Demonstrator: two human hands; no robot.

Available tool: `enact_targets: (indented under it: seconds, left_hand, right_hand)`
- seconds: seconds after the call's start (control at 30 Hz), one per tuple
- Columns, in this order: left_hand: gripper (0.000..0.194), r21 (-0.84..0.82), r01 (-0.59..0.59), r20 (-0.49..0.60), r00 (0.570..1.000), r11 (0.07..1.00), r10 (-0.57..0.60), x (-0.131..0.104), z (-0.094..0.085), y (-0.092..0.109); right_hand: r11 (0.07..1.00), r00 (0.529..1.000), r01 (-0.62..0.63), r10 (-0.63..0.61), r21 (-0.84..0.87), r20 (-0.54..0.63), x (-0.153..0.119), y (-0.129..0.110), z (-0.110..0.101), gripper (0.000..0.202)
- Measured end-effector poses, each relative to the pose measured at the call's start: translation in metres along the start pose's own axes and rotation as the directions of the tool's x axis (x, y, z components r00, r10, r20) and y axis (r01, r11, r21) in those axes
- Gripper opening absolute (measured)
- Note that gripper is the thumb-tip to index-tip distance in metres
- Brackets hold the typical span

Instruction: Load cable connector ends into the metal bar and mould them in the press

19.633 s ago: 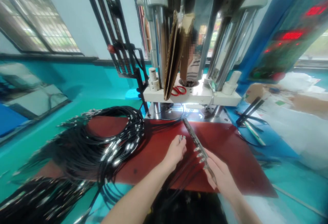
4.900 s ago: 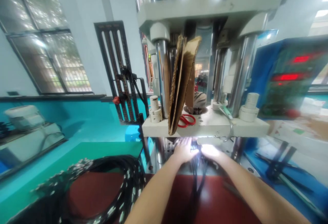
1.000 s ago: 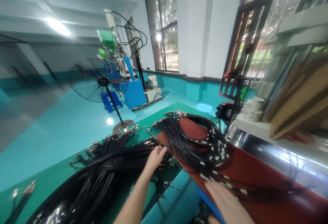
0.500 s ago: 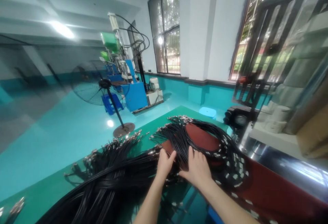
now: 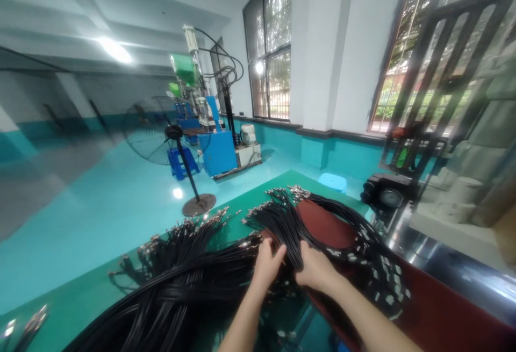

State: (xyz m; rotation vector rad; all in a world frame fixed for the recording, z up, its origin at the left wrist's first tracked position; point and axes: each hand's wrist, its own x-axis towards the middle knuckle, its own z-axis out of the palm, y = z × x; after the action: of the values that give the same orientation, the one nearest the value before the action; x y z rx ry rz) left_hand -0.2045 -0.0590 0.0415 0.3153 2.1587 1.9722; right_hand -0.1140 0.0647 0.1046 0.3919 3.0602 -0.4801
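Observation:
A bundle of thin black cables [image 5: 282, 223] with metal ends lies over a dark red sheet [image 5: 324, 224]. My right hand [image 5: 316, 267] is closed round the lower part of this bundle, its fingertips hidden behind the cables. At the bundle's left edge is my left hand [image 5: 269, 261], thumb and index finger apart, with no cable visible between them. Larger heaps of black cables [image 5: 173, 287] spread to the left on the green tabletop [image 5: 76, 293]. White-tagged cables [image 5: 379, 266] curve round on the right.
A metal surface [image 5: 451, 258] and a machine with a round gauge [image 5: 390, 197] stand at the right. Beyond the table are a light blue stool [image 5: 332, 182], a black standing fan [image 5: 174, 132] and a blue machine [image 5: 220, 153]. A few cable ends [image 5: 35, 322] lie at the lower left.
The view has shifted, so the room appears farther right. My right hand has turned inward and closed on the bundle, which is gathered more tightly. My left hand remains beside it.

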Motion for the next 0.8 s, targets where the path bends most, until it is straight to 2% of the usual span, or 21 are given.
enact_targets:
  seconds: [0.1, 0.13, 0.17, 0.23, 0.3, 0.33, 0.4, 0.47, 0.53, 0.67, 0.73, 0.8]
  left_hand:
    - [0.033, 0.097, -0.089, -0.010, 0.996, 0.991, 0.090, -0.006, -0.003, 0.003]
    - [0.033, 0.071, -0.075, 0.007, 0.997, 0.995, 0.074, -0.009, -0.003, 0.002]
    - [0.033, 0.010, -0.030, 0.048, 0.998, 1.000, 0.029, -0.012, -0.004, 0.002]
    - [0.037, -0.186, 0.148, 0.173, 0.978, 0.971, -0.116, -0.019, -0.003, 0.000]
    - [0.039, -0.381, 0.323, 0.267, 0.936, 0.866, -0.231, -0.024, -0.001, 0.000]
    - [0.038, -0.455, 0.359, 0.273, 0.927, 0.815, -0.257, -0.026, 0.001, 0.000]
    - [0.036, -0.539, 0.357, 0.245, 0.933, 0.763, -0.263, -0.026, 0.005, 0.003]
    - [0.035, -0.568, 0.328, 0.228, 0.944, 0.755, -0.239, -0.024, 0.008, 0.005]
    - [0.035, -0.579, 0.317, 0.214, 0.948, 0.751, -0.235, -0.021, 0.009, 0.007]
    - [0.040, -0.554, 0.368, 0.210, 0.930, 0.746, -0.303, -0.016, 0.007, 0.006]
    - [0.041, -0.519, 0.357, 0.213, 0.934, 0.776, -0.286, -0.014, 0.005, 0.005]
    - [0.041, -0.487, 0.309, 0.191, 0.950, 0.817, -0.245, -0.012, 0.003, 0.003]
  right_hand:
    - [0.999, 0.999, 0.040, -0.040, 0.019, 0.005, -0.009, 0.011, -0.003, 0.048]
    - [0.998, 0.998, 0.064, -0.064, 0.021, 0.001, -0.013, 0.014, -0.002, 0.049]
    - [0.996, 0.996, 0.090, -0.090, 0.014, -0.005, -0.017, 0.018, -0.001, 0.052]
    - [0.990, 0.990, 0.137, -0.137, -0.031, -0.015, -0.026, 0.024, 0.004, 0.060]
    - [0.978, 0.984, 0.163, -0.170, -0.132, -0.044, -0.032, 0.026, 0.009, 0.065]
    - [0.967, 0.981, 0.167, -0.183, -0.192, -0.070, -0.034, 0.026, 0.010, 0.065]
    - [0.943, 0.964, 0.194, -0.234, -0.270, -0.125, -0.035, 0.020, 0.010, 0.061]
    - [0.941, 0.950, 0.222, -0.268, -0.257, -0.160, -0.029, 0.011, 0.010, 0.054]
    - [0.957, 0.950, 0.211, -0.249, -0.200, -0.189, -0.016, -0.001, 0.011, 0.052]
    - [0.974, 0.944, 0.132, -0.180, -0.185, -0.275, 0.020, -0.023, 0.018, 0.065]
    - [0.974, 0.939, 0.122, -0.175, -0.189, -0.295, 0.037, -0.031, 0.021, 0.072]
    - [0.974, 0.938, 0.131, -0.183, -0.186, -0.296, 0.050, -0.037, 0.022, 0.070]
